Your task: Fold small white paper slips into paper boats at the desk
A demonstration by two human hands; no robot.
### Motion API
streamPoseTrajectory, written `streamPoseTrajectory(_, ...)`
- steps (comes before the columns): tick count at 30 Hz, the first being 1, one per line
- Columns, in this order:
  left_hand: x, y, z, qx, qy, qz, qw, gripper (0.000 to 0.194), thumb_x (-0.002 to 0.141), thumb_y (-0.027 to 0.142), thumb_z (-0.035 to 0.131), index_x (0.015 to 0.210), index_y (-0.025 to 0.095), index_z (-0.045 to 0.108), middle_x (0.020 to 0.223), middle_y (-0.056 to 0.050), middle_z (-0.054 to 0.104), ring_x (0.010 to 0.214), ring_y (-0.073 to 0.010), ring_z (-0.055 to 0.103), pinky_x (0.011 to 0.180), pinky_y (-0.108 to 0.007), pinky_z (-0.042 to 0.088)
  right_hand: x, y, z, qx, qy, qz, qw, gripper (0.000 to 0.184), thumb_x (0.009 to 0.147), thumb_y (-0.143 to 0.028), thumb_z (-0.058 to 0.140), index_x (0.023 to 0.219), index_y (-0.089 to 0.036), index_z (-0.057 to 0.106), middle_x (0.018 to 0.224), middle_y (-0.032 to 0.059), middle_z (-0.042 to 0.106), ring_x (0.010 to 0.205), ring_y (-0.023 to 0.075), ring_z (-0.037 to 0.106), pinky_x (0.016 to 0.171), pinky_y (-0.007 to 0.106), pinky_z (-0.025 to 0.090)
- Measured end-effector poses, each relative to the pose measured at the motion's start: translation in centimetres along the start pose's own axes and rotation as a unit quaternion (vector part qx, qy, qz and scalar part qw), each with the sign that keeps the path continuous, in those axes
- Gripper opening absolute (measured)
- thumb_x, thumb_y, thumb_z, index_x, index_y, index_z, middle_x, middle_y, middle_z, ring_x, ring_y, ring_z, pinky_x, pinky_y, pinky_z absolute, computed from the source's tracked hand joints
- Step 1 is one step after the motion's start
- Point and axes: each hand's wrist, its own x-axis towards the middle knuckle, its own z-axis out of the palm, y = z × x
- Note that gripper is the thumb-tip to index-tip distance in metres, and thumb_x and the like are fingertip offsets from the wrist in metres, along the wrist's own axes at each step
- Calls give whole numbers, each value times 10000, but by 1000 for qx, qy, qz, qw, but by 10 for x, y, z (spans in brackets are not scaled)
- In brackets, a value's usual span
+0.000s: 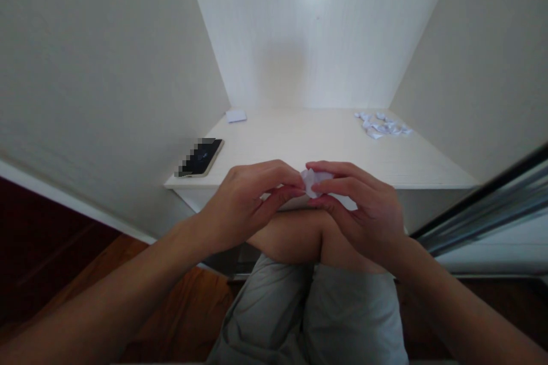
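Observation:
A small folded piece of white paper [311,181] is pinched between both hands, just above the near edge of a pale wooden table [299,142]. My left hand [246,199] grips its left side with thumb and fingers closed. My right hand [355,205] holds the right side, fingers curled over the paper. Most of the paper is hidden by my fingers. Both hands hover over my knees.
A phone [200,157] lies at the table's left edge. A small stack of white paper [236,116] sits at the back left. Several small folded paper pieces [382,124] lie at the back right. Walls close the table on three sides; a glass panel [492,205] stands at right.

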Motion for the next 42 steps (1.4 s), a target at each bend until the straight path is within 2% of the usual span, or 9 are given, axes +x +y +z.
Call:
streamPoseTrajectory(6,1,-1,0,-1,8,21,1000,105,994,130,612,1016,182,699,967,-30,764,872,-124,713,787,-229,544,4,1,0,-3,-3,-13,1000,153,955,-91,658,973,-226,728,1192,97,762,1110,195,728,926,339,613)
streamPoseTrajectory(13,4,-2,-4,8,4,33,999,104,996,135,599,999,164,699,957,-45,759,863,-141,710,779,-256,555,13,4,-5,24,-35,7,999,152,919,-74,697,916,-224,720,1188,82,748,1084,186,718,903,321,592)
streamPoseTrajectory(20,5,-5,3,-33,14,-2,999,106,960,124,644,1017,169,721,954,-36,758,846,-135,715,745,-239,581,17,6,-7,26,-21,12,999,128,921,-96,711,924,-224,718,1142,79,752,1056,192,717,887,321,582)
streamPoseTrajectory(24,7,-3,9,-82,49,-20,995,132,943,133,685,1060,166,735,1004,-50,782,877,-128,742,729,-198,610,18,6,-9,13,-18,15,1000,134,933,-102,692,928,-231,724,1141,73,735,1049,194,707,870,333,583)
streamPoseTrajectory(33,14,0,8,-56,91,-9,994,99,928,156,718,977,191,797,919,-24,823,785,-118,765,665,-168,599,22,6,-13,31,-24,29,999,99,932,-132,715,934,-230,712,1129,69,720,1035,182,696,835,319,577)
streamPoseTrajectory(42,19,4,4,-52,115,-13,992,116,887,127,753,920,216,821,873,8,835,696,-99,759,610,-141,571,26,8,-21,-21,-48,-23,998,132,953,-113,660,948,-237,705,1139,78,702,1040,204,680,871,357,578)
